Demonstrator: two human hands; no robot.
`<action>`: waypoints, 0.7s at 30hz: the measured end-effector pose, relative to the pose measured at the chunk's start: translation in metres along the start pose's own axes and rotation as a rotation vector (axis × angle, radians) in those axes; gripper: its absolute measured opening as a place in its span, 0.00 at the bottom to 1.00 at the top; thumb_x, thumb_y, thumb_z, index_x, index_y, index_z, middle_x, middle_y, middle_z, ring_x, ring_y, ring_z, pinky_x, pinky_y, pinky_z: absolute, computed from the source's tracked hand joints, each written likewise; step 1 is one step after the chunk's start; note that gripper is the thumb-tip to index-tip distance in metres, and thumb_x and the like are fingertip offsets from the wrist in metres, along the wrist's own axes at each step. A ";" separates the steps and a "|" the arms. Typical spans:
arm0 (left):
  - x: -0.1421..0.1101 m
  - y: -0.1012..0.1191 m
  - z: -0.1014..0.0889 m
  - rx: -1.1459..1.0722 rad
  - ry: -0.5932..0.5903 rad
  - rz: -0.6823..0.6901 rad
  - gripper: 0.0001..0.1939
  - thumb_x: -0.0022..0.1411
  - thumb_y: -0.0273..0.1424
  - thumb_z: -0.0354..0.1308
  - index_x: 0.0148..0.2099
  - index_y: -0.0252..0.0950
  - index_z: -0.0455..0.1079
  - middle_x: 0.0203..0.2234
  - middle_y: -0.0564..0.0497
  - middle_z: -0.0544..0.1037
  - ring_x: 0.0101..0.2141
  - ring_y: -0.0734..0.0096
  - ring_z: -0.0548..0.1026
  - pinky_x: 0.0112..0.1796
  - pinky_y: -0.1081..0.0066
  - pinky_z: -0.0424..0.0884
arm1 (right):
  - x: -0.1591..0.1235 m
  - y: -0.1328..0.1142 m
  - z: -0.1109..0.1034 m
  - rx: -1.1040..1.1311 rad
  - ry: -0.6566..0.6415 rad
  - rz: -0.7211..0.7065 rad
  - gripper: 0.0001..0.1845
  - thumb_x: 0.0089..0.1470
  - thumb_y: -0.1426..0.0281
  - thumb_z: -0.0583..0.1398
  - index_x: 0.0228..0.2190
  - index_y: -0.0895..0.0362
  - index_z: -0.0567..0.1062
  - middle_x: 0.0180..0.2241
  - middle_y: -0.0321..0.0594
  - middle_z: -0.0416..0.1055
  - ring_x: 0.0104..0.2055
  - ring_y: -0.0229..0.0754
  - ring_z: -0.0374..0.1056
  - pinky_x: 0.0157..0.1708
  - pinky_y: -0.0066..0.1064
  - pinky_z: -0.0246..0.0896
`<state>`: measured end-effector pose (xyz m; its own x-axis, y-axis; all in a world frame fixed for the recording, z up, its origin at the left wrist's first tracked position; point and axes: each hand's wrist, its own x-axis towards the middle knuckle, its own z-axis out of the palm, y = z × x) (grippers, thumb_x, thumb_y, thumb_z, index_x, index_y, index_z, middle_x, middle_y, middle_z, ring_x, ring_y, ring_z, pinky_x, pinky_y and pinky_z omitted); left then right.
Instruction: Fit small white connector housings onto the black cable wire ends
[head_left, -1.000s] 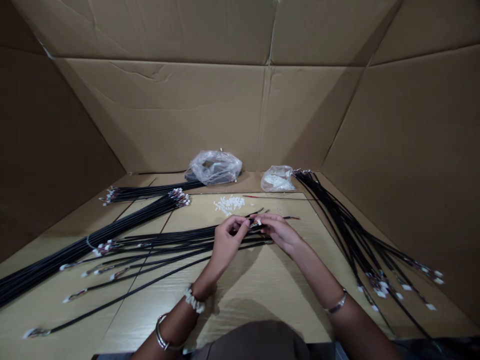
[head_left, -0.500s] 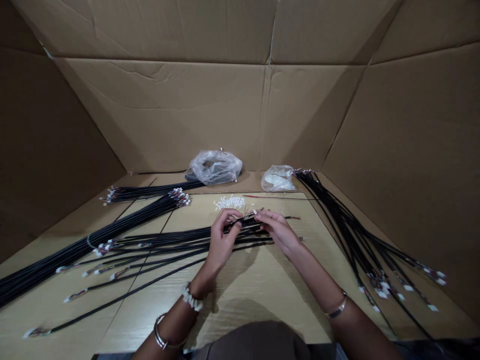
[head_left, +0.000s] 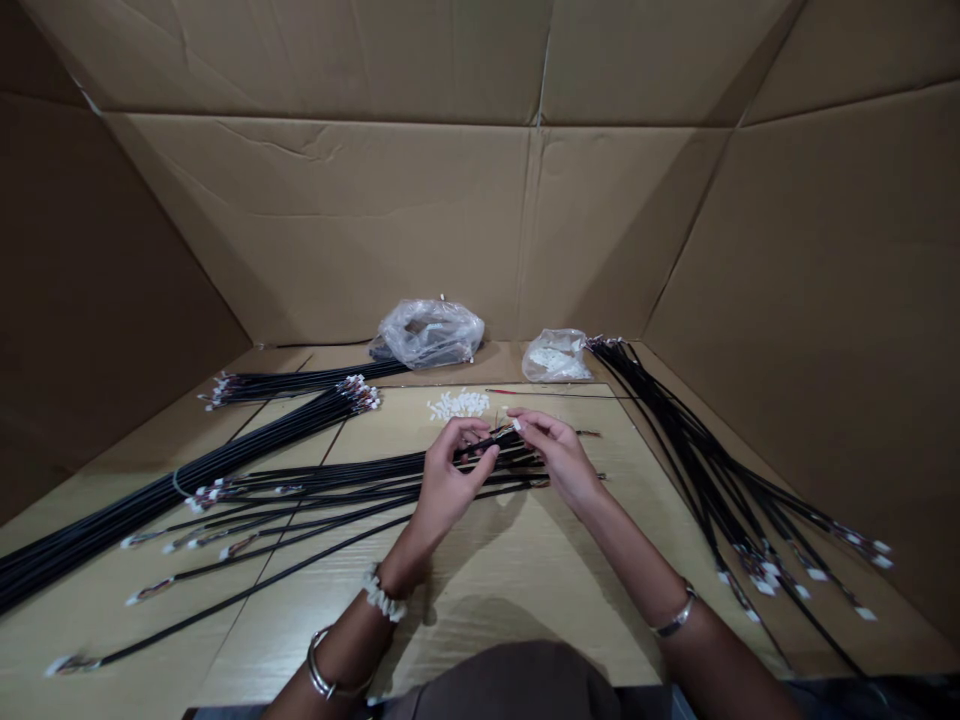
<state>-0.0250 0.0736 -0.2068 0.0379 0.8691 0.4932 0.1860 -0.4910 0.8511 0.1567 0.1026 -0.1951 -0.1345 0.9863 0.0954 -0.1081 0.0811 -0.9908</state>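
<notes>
My left hand [head_left: 454, 475] is holding a black cable [head_left: 480, 444] near its wire end; my right hand [head_left: 555, 455] is pinching a small white connector [head_left: 516, 425] at those thin wires [head_left: 504, 432]. Cable end and connector are sitting over the middle of the desk [head_left: 300, 620], between my hands. Whether the wires are sitting inside the connector: too small to tell.

Risks, my judgement. The wires are looking fine and splayed, so one could be bending or landing in the wrong slot. I'm gripping the connector by fingertips only; a slip could be dropping it into the loose white connectors [head_left: 459, 404] just beyond, toward the far edge, where it could be getting mixed up. The loose cables [head_left: 375, 466] are running under my left hand toward the left edge, so a tug could be snagging a neighbour. The dim light and my hands' own shadows could be hiding a wrong wire colour. The cable bundle [head_left: 667, 430] along the right edge is lying apart, so low risk there.
</notes>
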 end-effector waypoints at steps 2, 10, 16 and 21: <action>0.001 0.001 0.000 -0.015 0.005 -0.005 0.15 0.71 0.38 0.63 0.55 0.35 0.73 0.49 0.45 0.79 0.45 0.61 0.80 0.45 0.57 0.80 | -0.001 -0.002 0.000 -0.006 0.002 -0.035 0.17 0.67 0.64 0.64 0.54 0.56 0.76 0.57 0.47 0.74 0.54 0.51 0.75 0.53 0.50 0.74; 0.004 0.001 -0.003 -0.123 0.052 -0.061 0.16 0.71 0.37 0.63 0.55 0.34 0.73 0.49 0.45 0.79 0.44 0.62 0.80 0.45 0.57 0.80 | -0.005 -0.006 0.003 -0.038 -0.008 -0.112 0.16 0.67 0.63 0.64 0.53 0.56 0.77 0.57 0.47 0.75 0.55 0.51 0.74 0.55 0.50 0.73; 0.007 -0.003 -0.008 -0.183 0.030 -0.116 0.16 0.71 0.37 0.63 0.56 0.34 0.73 0.49 0.45 0.79 0.44 0.62 0.80 0.44 0.58 0.80 | -0.006 -0.007 0.003 -0.079 -0.041 -0.165 0.16 0.67 0.63 0.64 0.52 0.56 0.77 0.57 0.47 0.75 0.56 0.51 0.74 0.55 0.51 0.72; 0.009 -0.007 -0.013 -0.225 0.023 -0.164 0.16 0.72 0.37 0.63 0.56 0.34 0.73 0.49 0.45 0.79 0.43 0.63 0.80 0.43 0.59 0.81 | -0.009 -0.011 0.005 -0.125 -0.071 -0.225 0.14 0.67 0.63 0.64 0.51 0.56 0.78 0.56 0.47 0.75 0.56 0.51 0.74 0.56 0.52 0.71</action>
<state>-0.0385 0.0844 -0.2063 0.0021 0.9378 0.3471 -0.0347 -0.3468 0.9373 0.1539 0.0923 -0.1850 -0.1896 0.9292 0.3172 -0.0211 0.3191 -0.9475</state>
